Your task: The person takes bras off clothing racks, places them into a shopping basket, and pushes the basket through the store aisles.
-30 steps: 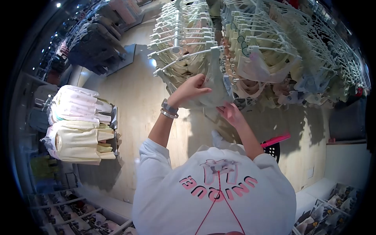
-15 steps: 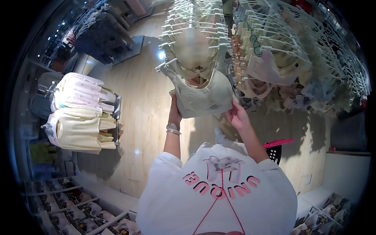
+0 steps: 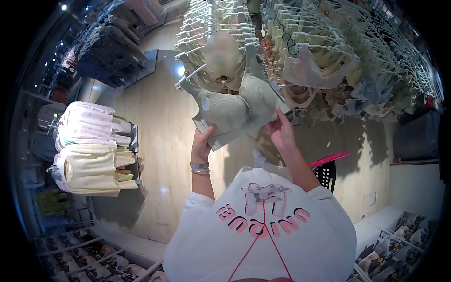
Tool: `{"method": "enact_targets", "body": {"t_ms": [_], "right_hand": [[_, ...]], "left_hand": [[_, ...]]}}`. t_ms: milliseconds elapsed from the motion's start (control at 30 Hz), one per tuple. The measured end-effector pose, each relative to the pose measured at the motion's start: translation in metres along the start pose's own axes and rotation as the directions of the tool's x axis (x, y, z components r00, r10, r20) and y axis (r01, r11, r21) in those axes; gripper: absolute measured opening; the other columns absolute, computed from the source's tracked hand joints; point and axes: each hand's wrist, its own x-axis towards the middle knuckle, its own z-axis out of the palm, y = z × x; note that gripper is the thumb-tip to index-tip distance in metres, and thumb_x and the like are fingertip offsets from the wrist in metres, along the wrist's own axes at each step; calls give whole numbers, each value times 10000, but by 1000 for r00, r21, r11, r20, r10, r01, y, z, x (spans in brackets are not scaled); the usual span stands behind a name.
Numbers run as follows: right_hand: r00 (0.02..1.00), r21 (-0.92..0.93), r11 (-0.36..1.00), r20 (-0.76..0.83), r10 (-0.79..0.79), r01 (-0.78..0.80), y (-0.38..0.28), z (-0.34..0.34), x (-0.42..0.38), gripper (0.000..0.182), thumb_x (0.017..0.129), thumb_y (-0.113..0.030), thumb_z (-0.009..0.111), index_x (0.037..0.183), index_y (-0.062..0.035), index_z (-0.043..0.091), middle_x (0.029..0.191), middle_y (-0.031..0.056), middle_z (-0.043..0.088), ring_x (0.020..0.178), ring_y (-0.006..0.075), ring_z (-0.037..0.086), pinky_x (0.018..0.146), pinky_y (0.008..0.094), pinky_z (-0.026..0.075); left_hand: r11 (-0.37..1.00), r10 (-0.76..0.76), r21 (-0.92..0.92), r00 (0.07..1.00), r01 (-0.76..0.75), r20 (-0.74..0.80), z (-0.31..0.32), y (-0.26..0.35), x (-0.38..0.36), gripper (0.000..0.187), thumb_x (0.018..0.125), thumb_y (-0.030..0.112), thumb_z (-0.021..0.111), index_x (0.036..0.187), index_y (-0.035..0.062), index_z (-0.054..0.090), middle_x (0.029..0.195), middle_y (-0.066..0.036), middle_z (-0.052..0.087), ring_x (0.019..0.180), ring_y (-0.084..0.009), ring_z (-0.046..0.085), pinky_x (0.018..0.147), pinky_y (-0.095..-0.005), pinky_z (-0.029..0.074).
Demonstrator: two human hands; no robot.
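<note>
A pale green bra on a white hanger is spread out in front of me, cups facing me. My left hand grips its lower left band. My right hand holds its lower right edge. Its hanger tilts up toward the crowded rack of similar pale bras directly behind it. I wear bracelets on the left wrist and a white printed shirt.
More racks of pastel bras fill the upper right. Folded cream and white garments hang at the left. A black basket with a pink handle sits on the wooden floor by my right arm. Shelves of small packaged items run along the bottom.
I pulled the bra off the front of the rack and spread it open between both hands. It has since tilted, the left side lower, with the cups turned toward me.
</note>
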Motion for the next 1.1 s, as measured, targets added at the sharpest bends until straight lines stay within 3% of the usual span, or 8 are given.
{"method": "enact_targets", "body": {"t_ms": [67,167,467,567,667,767,867,1100], "right_hand": [[991,34,995,92,94,-98,3,11,-11,213,912,-159,567,1094,-50,553,1090,66,613,983,174,603,867,337,508],[986,-149,986,137,92,-72,15,6,-8,238,895,-117,580,1114,-35,539,1099,81,611,999,184,602,859,340,510],[984,-317,933,-10,-179,167,29,3,-4,176,872,3,551,1047,-8,573,1033,92,631,925,184,627,802,324,536],[982,-262,948,-1,-187,180,33,-2,-2,203,882,-19,547,1085,-24,559,1076,83,618,969,179,609,838,320,516],[976,16,990,164,-143,142,11,8,0,279,886,-72,571,1159,-46,525,1155,76,585,1080,196,557,923,353,464],[975,194,981,221,-40,-4,-7,13,0,378,891,-120,579,1250,-71,472,1241,64,540,1175,211,489,1013,387,381],[973,238,967,229,31,-87,-13,31,-7,430,893,-138,581,1295,-73,441,1279,65,520,1208,223,463,1050,407,336],[982,88,992,173,70,-86,-3,40,1,445,889,-157,594,1301,-87,442,1298,62,510,1227,222,450,1063,439,320]], "left_hand": [[999,31,-30,999,-32,-31,4,0,-2,412,843,86,627,1220,16,476,1140,-70,582,1026,-185,583,869,-330,496],[998,23,-60,999,-25,-34,10,1,-9,390,850,76,618,1211,12,485,1149,-71,580,1027,-181,582,863,-324,497],[972,223,111,957,-205,-183,17,-5,-9,309,857,46,607,1152,-8,536,1094,-76,610,969,-156,596,834,-301,490],[970,235,115,950,-215,-204,16,-8,-7,301,862,55,605,1149,-10,540,1086,-74,614,963,-149,594,826,-295,486],[980,196,74,963,-185,-186,14,-3,-8,311,868,82,609,1154,-13,535,1088,-74,611,964,-149,595,831,-295,486],[991,132,19,977,-131,-165,15,3,-12,322,874,108,610,1161,-14,529,1094,-75,608,975,-150,593,839,-294,486],[996,85,7,986,-85,-145,13,1,-10,337,878,131,613,1169,-12,522,1104,-77,604,985,-152,593,841,-294,489],[997,71,11,989,-70,-127,14,-5,-10,350,881,151,614,1172,-17,516,1108,-77,599,982,-152,592,843,-294,489]]}}
